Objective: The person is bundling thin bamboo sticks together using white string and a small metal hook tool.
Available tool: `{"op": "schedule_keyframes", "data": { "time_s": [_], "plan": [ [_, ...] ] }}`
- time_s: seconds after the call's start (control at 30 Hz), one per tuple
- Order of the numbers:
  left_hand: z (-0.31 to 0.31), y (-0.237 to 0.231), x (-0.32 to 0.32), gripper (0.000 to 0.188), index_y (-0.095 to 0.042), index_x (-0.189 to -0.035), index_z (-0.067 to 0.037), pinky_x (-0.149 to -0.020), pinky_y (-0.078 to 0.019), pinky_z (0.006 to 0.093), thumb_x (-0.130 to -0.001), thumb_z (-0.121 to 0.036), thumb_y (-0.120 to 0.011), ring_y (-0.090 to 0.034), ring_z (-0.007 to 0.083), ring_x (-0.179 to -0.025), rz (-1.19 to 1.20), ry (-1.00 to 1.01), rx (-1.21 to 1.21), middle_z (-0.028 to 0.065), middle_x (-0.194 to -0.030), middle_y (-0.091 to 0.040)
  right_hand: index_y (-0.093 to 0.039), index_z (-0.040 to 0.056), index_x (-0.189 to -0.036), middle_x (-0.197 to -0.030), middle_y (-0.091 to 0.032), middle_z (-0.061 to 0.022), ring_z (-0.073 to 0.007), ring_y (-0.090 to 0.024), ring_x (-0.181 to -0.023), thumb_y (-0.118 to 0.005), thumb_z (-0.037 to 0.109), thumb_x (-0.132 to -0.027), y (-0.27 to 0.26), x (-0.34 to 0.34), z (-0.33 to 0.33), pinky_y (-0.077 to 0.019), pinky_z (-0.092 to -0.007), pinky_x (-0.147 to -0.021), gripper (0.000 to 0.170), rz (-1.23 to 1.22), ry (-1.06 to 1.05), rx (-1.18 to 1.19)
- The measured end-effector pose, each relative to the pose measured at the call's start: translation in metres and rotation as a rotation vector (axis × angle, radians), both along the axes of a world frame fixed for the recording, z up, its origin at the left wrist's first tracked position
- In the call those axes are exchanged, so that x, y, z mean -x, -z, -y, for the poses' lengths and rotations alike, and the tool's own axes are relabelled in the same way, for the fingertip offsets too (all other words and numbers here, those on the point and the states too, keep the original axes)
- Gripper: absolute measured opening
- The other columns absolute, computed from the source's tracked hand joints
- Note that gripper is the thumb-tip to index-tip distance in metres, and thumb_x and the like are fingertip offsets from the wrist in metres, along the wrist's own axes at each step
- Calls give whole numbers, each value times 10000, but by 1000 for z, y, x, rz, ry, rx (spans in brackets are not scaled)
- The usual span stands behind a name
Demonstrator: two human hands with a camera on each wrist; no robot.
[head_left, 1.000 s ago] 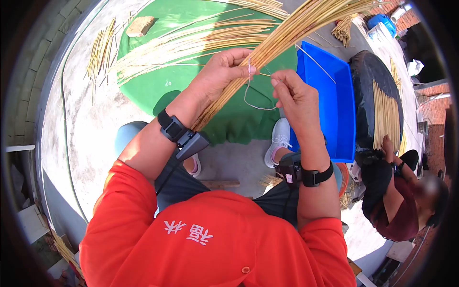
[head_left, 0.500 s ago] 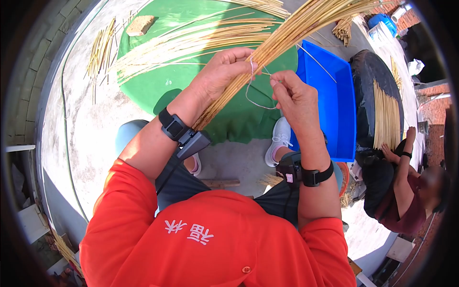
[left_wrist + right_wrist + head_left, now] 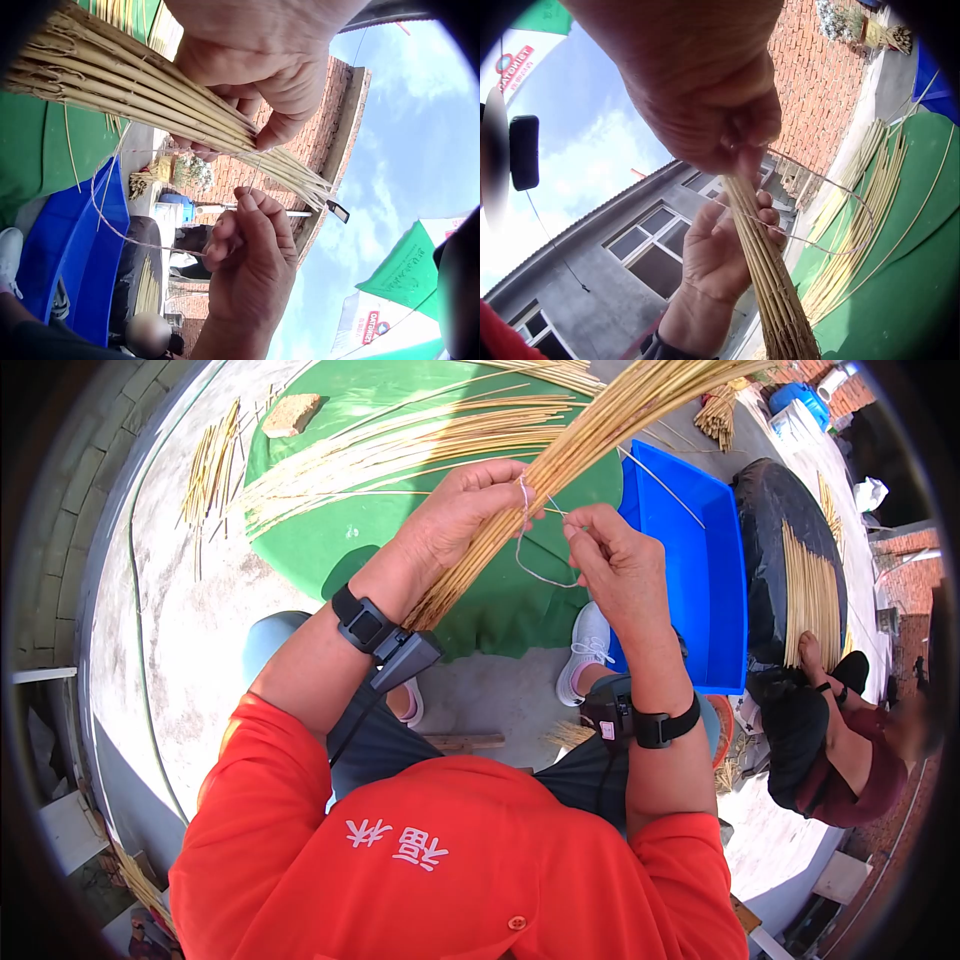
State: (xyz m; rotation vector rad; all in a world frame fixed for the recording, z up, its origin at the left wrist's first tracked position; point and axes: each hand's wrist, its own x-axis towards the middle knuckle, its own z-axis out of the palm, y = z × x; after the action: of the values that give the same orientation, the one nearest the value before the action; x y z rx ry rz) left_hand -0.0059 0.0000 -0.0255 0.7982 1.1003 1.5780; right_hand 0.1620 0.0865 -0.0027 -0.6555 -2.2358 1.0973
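Note:
A long bundle of thin, straw-coloured stalks point(image 3: 610, 435) slants up to the right in the head view, its darker butt ends near the left forearm. My left hand point(image 3: 450, 510) grips it, thumb on the near side and fingers round behind. A thin whitish string point(image 3: 546, 579) crosses the bundle right at the left thumb and hangs in a loose loop. Just right of the bundle, my right hand point(image 3: 625, 565) pinches the string between thumb and forefinger. In the left wrist view, a short taut length runs from those fingertips to the bundle, and the string's loop point(image 3: 112, 227) enters the lower fingers.
Loose stalks point(image 3: 410, 440) and a rough block point(image 3: 291, 415) lie on a green-covered round table point(image 3: 480, 635). A blue tray point(image 3: 725, 580) stands right of it. Beyond is a black-covered round surface point(image 3: 762, 560) with more stalks point(image 3: 810, 585), where another person point(image 3: 850, 760) sits.
Both my hands stay almost in place, the left still gripping the bundle and the right still pinching the string. The other person at the right has shifted arms and leaned.

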Motion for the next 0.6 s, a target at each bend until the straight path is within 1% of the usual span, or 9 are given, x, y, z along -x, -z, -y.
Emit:
{"op": "schedule_keyframes", "data": {
  "time_s": [0.13, 0.2, 0.6],
  "plan": [
    [0, 0, -2, 308, -564, -1098, 10, -681, -473, 231, -845, -166, -559, -577, 101, -737, -3, -1, -8, 68, -856, -627, -582, 62, -822, -560, -536, -111, -181, -518, -459, -614, 74, -785, 1, -1, 0, -415, -289, -459, 51, -5, -4, -18],
    [0, 0, -3, 312, -561, -1104, 11, -684, -472, 233, -842, -158, -564, -576, 105, -738, 5, -33, -2, 67, -862, -626, -582, 61, -822, -560, -536, -111, -183, -519, -459, -615, 74, -784, 1, -1, 0, -415, -291, -458, 52, -3, -3, -20],
    [1, 2, -4, 298, -566, -1085, 9, -694, -451, 238, -844, -167, -578, -562, 102, -747, -49, -33, -11, 52, -845, -610, -588, 65, -819, -558, -535, -104, -185, -519, -460, -618, 87, -780, 3, -1, -1, -415, -291, -460, 53, -1, 1, -21]
  ]
}}
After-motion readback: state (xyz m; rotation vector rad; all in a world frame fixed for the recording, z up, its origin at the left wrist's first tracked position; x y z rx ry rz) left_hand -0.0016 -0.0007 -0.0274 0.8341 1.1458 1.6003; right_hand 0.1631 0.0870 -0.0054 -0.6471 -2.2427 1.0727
